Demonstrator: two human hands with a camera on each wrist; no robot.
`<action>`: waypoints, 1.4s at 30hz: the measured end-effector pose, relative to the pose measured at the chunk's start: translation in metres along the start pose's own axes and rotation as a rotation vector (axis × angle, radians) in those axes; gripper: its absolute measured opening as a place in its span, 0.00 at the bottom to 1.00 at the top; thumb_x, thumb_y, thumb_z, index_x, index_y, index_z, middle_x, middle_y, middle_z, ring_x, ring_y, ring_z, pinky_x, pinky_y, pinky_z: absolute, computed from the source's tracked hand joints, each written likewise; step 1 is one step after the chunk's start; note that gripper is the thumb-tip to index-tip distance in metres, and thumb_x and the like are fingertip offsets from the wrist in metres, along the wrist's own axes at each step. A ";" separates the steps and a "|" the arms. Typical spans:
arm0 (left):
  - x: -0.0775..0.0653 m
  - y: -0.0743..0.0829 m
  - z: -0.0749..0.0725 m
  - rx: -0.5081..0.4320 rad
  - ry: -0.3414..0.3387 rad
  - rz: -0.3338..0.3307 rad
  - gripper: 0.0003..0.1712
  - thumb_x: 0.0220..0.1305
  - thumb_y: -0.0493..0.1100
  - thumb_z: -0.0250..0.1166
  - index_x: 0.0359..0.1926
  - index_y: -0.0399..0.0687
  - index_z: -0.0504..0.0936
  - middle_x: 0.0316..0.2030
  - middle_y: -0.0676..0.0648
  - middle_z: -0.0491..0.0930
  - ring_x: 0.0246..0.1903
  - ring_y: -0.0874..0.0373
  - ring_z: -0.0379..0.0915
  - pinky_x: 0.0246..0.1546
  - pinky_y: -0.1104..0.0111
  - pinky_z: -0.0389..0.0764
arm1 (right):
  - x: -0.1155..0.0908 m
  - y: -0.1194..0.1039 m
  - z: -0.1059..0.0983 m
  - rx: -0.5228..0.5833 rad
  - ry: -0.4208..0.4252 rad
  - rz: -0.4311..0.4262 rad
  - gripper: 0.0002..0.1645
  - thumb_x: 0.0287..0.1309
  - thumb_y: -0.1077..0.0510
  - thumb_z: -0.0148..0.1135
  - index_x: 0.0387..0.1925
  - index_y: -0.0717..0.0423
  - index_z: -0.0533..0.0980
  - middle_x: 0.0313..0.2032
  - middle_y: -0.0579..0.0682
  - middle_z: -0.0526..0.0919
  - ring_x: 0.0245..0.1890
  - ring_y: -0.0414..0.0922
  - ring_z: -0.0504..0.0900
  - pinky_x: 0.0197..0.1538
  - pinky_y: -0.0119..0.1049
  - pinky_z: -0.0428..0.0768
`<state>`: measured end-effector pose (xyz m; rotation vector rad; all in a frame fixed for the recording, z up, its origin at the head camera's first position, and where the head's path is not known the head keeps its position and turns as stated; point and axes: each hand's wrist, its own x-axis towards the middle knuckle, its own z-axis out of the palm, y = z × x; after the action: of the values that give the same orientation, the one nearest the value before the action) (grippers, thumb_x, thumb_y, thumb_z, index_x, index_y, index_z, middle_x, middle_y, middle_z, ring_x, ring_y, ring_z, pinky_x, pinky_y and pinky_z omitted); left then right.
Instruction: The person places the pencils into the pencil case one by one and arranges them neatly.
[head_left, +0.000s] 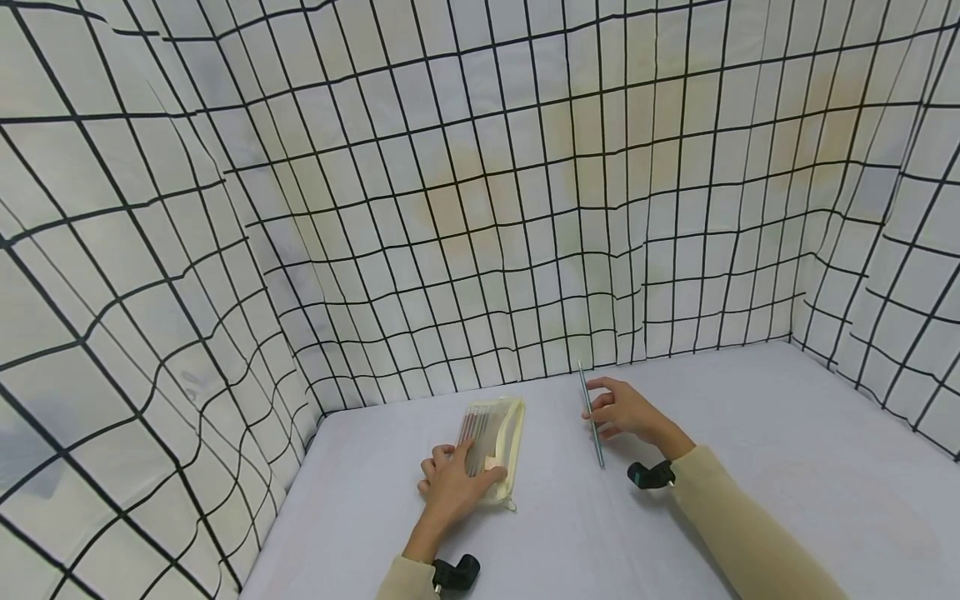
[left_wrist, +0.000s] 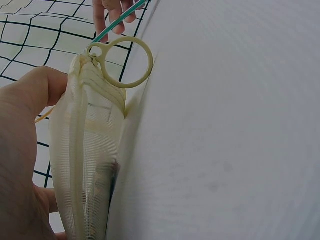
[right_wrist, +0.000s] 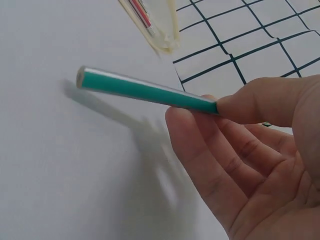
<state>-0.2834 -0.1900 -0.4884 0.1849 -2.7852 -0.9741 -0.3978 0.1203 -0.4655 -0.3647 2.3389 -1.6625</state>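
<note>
A cream mesh zip pencil case (head_left: 508, 425) lies on the white-covered table, several pencils showing through its mesh. My left hand (head_left: 453, 483) holds it near its front end, thumb on the zipped side and fingers toward the other edge. A round cream zip-pull ring (left_wrist: 149, 60) hangs off the end of the case. To the right of it, my right hand (head_left: 628, 412) pinches a green and silver pencil (right_wrist: 145, 93) between thumb and fingertips, raised above the table. The blunt end of this pencil points toward me in the head view.
White cloth walls with a black grid (head_left: 480, 217) enclose the table (head_left: 555, 533) at the back and sides. A black wrist camera (head_left: 651, 475) sits at the right wrist, another camera (head_left: 457, 573) at the left wrist.
</note>
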 end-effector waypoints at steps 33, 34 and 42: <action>0.000 0.002 -0.002 -0.008 -0.006 -0.001 0.52 0.49 0.67 0.71 0.72 0.49 0.72 0.63 0.37 0.63 0.59 0.38 0.54 0.47 0.45 0.57 | 0.000 -0.005 0.024 0.055 -0.001 0.059 0.39 0.58 0.71 0.64 0.71 0.65 0.65 0.46 0.59 0.78 0.36 0.47 0.85 0.41 0.41 0.87; 0.000 0.002 -0.002 -0.008 -0.006 -0.002 0.52 0.49 0.67 0.71 0.72 0.50 0.72 0.63 0.37 0.63 0.59 0.38 0.54 0.47 0.45 0.57 | -0.001 -0.006 0.026 0.053 -0.005 0.060 0.39 0.58 0.71 0.64 0.71 0.65 0.65 0.46 0.59 0.78 0.36 0.47 0.85 0.41 0.41 0.87; -0.001 0.002 -0.002 -0.007 -0.009 -0.006 0.51 0.49 0.66 0.72 0.72 0.50 0.72 0.63 0.37 0.63 0.59 0.38 0.54 0.47 0.45 0.57 | -0.004 -0.012 0.041 0.078 -0.008 0.098 0.39 0.57 0.72 0.64 0.70 0.66 0.66 0.42 0.57 0.79 0.36 0.47 0.85 0.41 0.40 0.87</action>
<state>-0.2823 -0.1897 -0.4857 0.1881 -2.7905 -0.9876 -0.3794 0.0818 -0.4667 -0.2369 2.2404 -1.6975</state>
